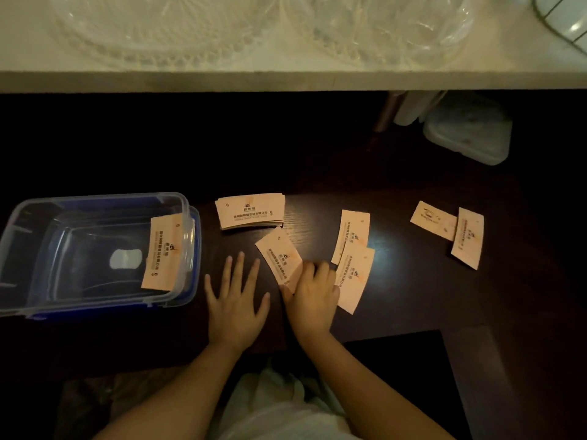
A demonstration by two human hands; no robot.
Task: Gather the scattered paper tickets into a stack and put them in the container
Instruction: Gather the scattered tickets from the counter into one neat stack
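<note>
Pale orange paper tickets lie on a dark wooden table [397,296]. A neat stack of tickets [250,211] sits at the centre. One loose ticket [277,257] lies tilted just below the stack, and my right hand [313,296] pinches its lower end between thumb and fingers. My left hand [236,300] rests flat on the table with fingers spread, holding nothing. A clear plastic container [79,252] with blue trim stands at the left, with one ticket [163,250] leaning against its right wall. Two overlapping tickets [352,249] lie right of my right hand, and two more tickets [451,231] lie farther right.
A white shelf [286,79] juts out above the table's far side and carries clear glass platters [222,27]. A translucent lidded box [467,134] sits in shadow at the back right. The table's near edge has a notch at the lower right.
</note>
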